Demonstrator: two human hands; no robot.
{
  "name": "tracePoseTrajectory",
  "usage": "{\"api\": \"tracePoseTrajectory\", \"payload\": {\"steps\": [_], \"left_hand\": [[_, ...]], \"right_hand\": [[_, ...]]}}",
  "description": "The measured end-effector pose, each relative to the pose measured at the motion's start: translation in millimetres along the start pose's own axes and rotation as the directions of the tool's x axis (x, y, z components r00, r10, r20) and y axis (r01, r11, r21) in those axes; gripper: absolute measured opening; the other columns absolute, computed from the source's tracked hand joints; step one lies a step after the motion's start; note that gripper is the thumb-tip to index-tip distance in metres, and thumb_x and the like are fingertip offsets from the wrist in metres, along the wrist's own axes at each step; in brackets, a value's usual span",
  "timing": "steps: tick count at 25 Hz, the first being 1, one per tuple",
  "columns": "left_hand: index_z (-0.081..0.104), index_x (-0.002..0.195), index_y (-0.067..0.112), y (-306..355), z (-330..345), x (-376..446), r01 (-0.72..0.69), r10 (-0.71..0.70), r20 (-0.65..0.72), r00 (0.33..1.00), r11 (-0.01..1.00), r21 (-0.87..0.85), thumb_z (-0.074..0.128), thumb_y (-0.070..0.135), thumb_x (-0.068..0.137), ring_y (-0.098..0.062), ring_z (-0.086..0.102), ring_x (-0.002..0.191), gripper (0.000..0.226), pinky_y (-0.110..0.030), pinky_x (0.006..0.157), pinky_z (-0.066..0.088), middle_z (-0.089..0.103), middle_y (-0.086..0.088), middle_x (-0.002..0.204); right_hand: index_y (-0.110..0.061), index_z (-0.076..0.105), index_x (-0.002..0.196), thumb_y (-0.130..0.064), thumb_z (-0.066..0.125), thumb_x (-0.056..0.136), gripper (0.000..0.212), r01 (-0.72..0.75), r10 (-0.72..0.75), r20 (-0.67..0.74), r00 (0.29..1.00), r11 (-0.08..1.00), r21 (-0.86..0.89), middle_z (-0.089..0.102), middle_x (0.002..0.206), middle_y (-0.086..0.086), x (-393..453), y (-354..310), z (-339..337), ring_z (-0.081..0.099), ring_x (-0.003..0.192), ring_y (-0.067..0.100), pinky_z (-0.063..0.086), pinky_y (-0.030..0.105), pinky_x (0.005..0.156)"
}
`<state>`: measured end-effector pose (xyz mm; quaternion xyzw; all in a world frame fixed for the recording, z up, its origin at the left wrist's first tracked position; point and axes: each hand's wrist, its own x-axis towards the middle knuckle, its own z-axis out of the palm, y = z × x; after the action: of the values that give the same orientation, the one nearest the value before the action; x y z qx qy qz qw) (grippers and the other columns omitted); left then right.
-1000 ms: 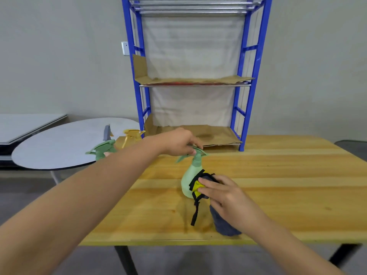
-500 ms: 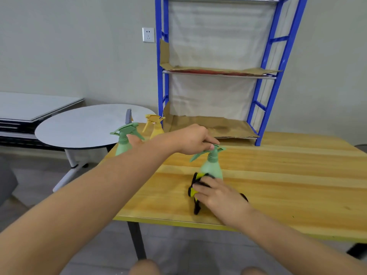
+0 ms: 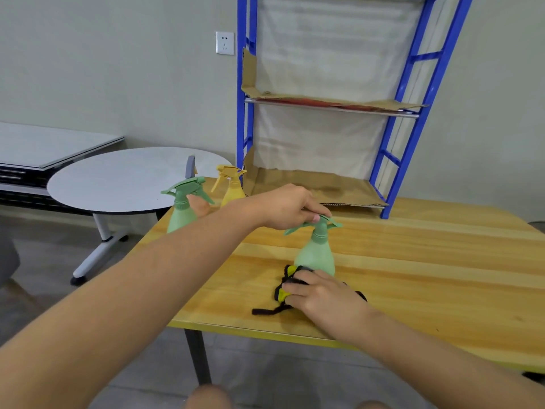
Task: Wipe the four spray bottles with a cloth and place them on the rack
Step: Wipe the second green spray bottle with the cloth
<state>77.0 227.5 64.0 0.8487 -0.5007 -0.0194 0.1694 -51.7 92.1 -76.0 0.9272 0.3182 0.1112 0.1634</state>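
Right now my left hand [image 3: 287,206] is closed over the trigger head of the green spray bottle [image 3: 317,255], pinching it from above to keep it upright on the wooden table [image 3: 427,261]. My right hand [image 3: 320,292] is curled around the yellow-and-black cloth [image 3: 284,290], pressing it against the bottle's base on the side toward the table's near edge. A black strap of the cloth trails across the tabletop toward that edge.

Three other bottles wait near the table's far left corner: another green bottle [image 3: 182,205], a yellow bottle [image 3: 231,184] behind it, and a grey nozzle [image 3: 190,166] just showing past them; its body is hidden from me. The blue rack [image 3: 413,119] stands at the far edge, its cardboard-lined shelves holding no bottles, so I judge I'm on the first of four.

What worries me is the grip up top. I hold only the sprayer, so a hard sideways wipe low down could swing the base out and tip the bottle. Squeezing the trigger by accident would spray the table. The loose strap could also snag the base, and my left forearm passes close to the waiting bottles, so a careless swing could knock them off the left edge.
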Motion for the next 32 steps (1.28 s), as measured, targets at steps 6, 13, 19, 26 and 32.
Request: {"api": "tracePoseTrajectory", "payload": {"steps": [6,13,19,26,32], "left_hand": [[0.066,0.133,0.028,1.3,1.4,-0.8,-0.003,0.003,-0.007,1.0,1.0,-0.011,0.056,0.02,0.103,0.004,0.05,0.078,0.033,0.003,0.068,0.029,0.046,0.024,0.082],[0.067,0.133,0.03,-0.9,1.5,0.7,0.005,-0.005,0.002,1.0,0.999,-0.039,0.055,0.022,0.104,0.004,0.05,0.079,0.032,-0.004,0.068,0.032,0.049,0.017,0.085],[0.066,0.132,0.031,-2.3,3.8,2.7,0.027,-0.026,0.011,1.0,0.998,-0.056,0.056,0.023,0.104,-0.004,0.051,0.084,0.032,-0.005,0.069,0.035,0.056,0.006,0.096],[0.065,0.133,0.033,-2.3,4.6,4.3,0.028,-0.027,0.013,1.0,0.999,-0.04,0.054,0.024,0.104,-0.008,0.053,0.087,0.032,-0.009,0.072,0.036,0.058,-0.001,0.102],[0.066,0.133,0.033,-5.1,8.0,6.0,0.037,-0.037,0.002,0.999,0.996,-0.075,0.056,0.024,0.103,-0.015,0.058,0.097,0.033,-0.013,0.076,0.041,0.061,0.0,0.105]], "right_hand": [[-0.018,0.072,0.107,-0.012,0.046,0.087,0.033,-0.11,0.089,-0.343,0.935,0.993,-0.043,0.064,0.129,0.001,-2.4,23.6,-23.7,0.056,0.121,0.027,0.049,0.037,0.09],[-0.023,0.067,0.12,-0.014,0.074,0.085,0.037,-0.011,0.034,-0.307,0.951,0.997,0.077,0.055,0.142,-0.005,-21.6,42.0,-16.5,0.046,0.133,0.022,0.049,0.036,0.097],[-0.027,0.07,0.113,-0.019,0.073,0.087,0.028,0.093,-0.075,-0.274,0.959,0.994,0.053,0.058,0.137,-0.012,-49.1,30.8,15.0,0.047,0.131,0.018,0.05,0.037,0.094],[-0.02,0.071,0.119,-0.015,0.067,0.094,0.025,-0.103,0.204,-0.501,0.841,0.97,0.222,0.057,0.141,-0.008,-38.3,62.4,-1.5,0.046,0.136,0.018,0.046,0.039,0.1],[-0.022,0.073,0.114,-0.02,0.054,0.097,0.025,0.012,0.082,-0.375,0.923,0.97,0.241,0.061,0.136,-0.012,-62.0,53.4,16.3,0.052,0.13,0.018,0.052,0.04,0.092]]}}
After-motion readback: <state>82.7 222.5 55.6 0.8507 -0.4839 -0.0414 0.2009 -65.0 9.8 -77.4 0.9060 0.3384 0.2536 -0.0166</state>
